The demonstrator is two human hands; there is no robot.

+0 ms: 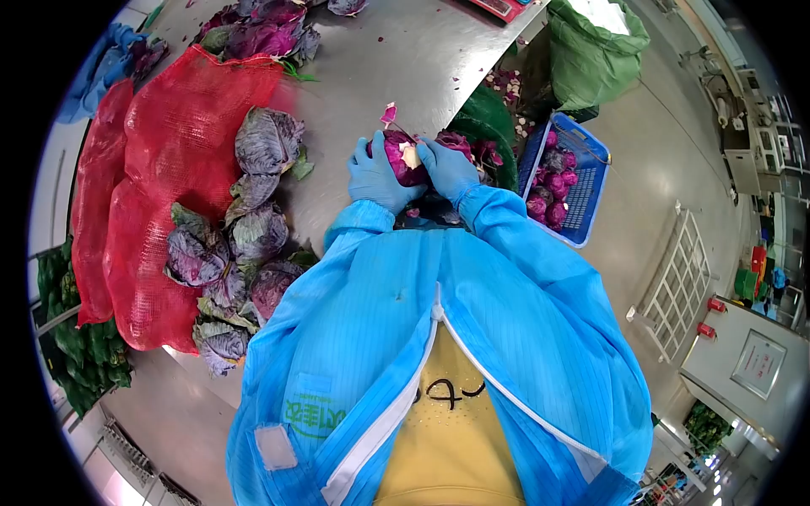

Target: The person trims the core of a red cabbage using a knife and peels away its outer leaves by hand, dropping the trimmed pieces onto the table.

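Note:
A purple cabbage point(405, 157) with a pale cut stem is in front of my body, over the steel table's near edge. My left hand point(380, 179), in a blue glove, wraps its side with curved fingers. On the other side, my gloved right hand point(450, 169) is closed around what looks like a knife; a thin dark blade point(402, 131) shows by the stem, its handle hidden in the fingers. A small purple and white scrap point(389, 115) is at the blade's tip. More purple leaves point(456, 142) lie just beyond the right hand.
Untrimmed cabbages point(268, 142) and red mesh sacks point(181, 169) cover the left of the steel table point(371, 63). At right, a blue basket point(592, 190) holds peeled cabbages, beside a dark green bin point(492, 118) and a green sack point(595, 63). A white rack point(675, 287) lies farther right.

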